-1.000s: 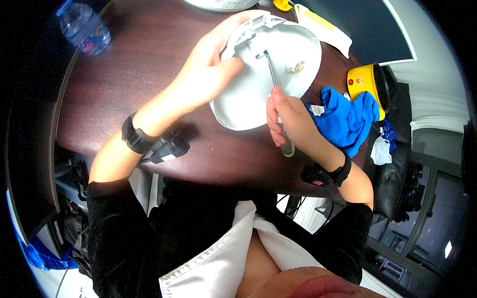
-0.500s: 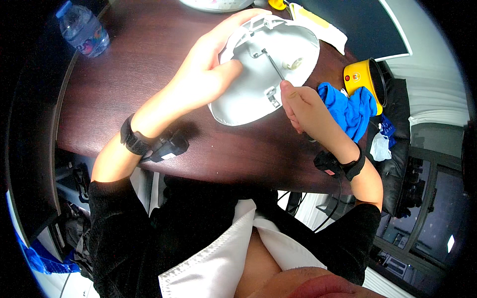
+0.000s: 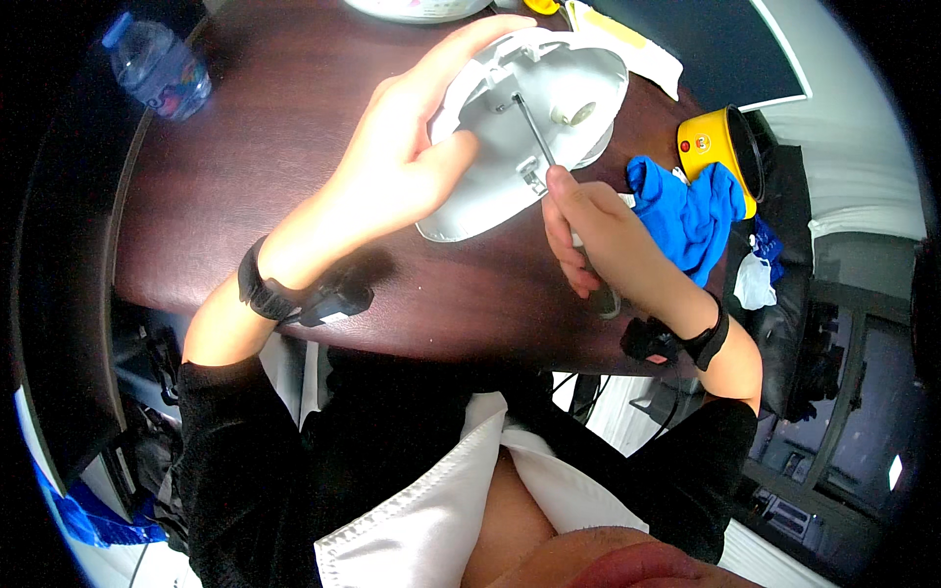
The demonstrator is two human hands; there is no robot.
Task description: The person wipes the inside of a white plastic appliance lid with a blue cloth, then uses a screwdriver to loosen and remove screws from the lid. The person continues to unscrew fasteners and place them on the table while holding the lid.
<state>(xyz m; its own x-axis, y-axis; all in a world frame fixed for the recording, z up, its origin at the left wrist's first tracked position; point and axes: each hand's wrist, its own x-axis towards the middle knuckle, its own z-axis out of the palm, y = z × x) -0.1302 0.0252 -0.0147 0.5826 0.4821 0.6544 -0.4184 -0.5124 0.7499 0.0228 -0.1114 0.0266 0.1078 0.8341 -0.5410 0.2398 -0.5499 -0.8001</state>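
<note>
My left hand (image 3: 412,147) grips the left side of a white oval plastic housing (image 3: 480,191), its thumb inside the hollow and its fingers round the outer edge. The housing is tilted, with its inner face towards me, showing clips, a round post and a small metal piece (image 3: 508,102). My right hand (image 3: 583,225) is closed around a screwdriver (image 3: 534,129), whose thin metal shaft slants up and left. The tip meets the inside of the housing at the small metal piece. Most of the handle is hidden by my fingers; its pale end shows below them.
On the dark wooden table (image 3: 245,186), a water bottle (image 3: 162,73) stands at the far left. To the right lie a blue cloth (image 3: 691,211) and a yellow pot (image 3: 706,147). A white and yellow packet (image 3: 627,54) and a white object (image 3: 421,8) are at the back.
The housing has turned slightly in my left hand. My right hand has shifted a little left, its fingers looser round the screwdriver's handle, and the tip stays at the metal piece.
</note>
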